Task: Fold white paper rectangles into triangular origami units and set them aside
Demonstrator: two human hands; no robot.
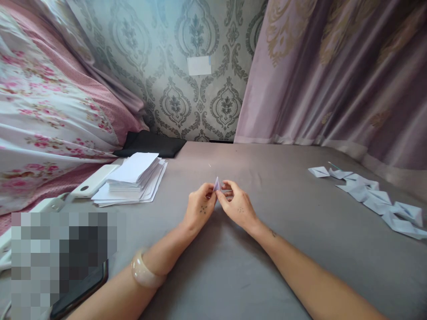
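Observation:
Between my two hands, a small folded piece of white paper (217, 183) stands with its pointed tip up. My left hand (201, 203) pinches its left side between thumb and fingers. From the right, my right hand (237, 202) grips the same paper, its thumb against the near face and the other fingers curled behind. Both hands meet above the middle of the grey cloth surface (213, 275). The paper's lower part is hidden by my thumbs.
A stack of white paper sheets (133, 182) lies left, beside a white power strip (95, 181) and a black folded cloth (150, 143). Several folded paper pieces (376, 198) spread at the right. A dark phone-like device (82, 293) is partly blurred at lower left. Curtains (300, 89) hang behind.

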